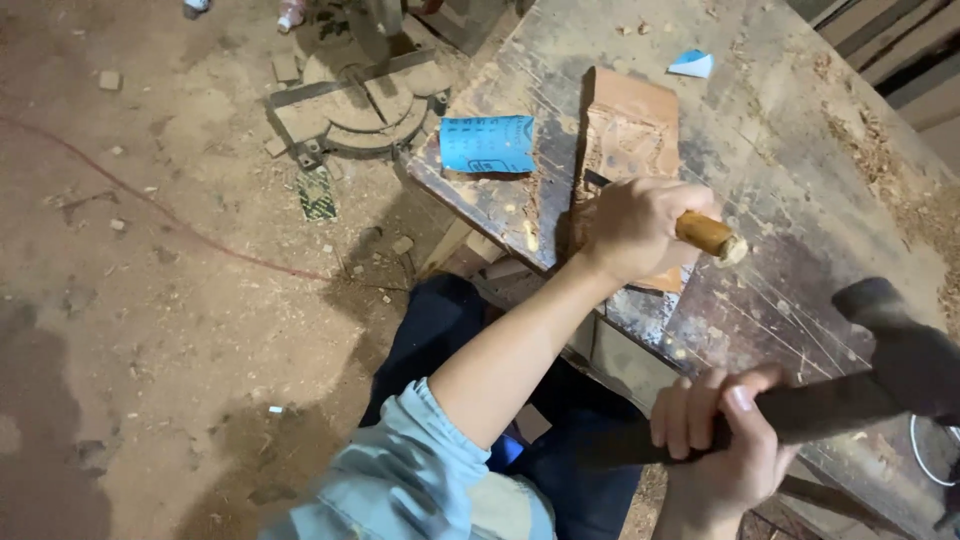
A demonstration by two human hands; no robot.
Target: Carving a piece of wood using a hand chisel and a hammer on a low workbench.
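I see my left hand (640, 228) fisted tight around a chisel (708, 235), its pale wooden handle sticking out toward the right, blade down on a wood block (630, 125). My right hand (722, 440) is clamped on the dark handle of a hammer (880, 375), head raised at right. The block is reddish-brown, partly carved, lying flat on the scratched workbench (800, 140) beside a blue paper (487, 143).

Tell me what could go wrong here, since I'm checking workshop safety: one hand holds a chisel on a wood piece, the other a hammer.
The left hand grips the chisel right below its struck end, so a stray hammer blow could hit the fingers. The wood piece shows no clamp on the workbench and may shift.
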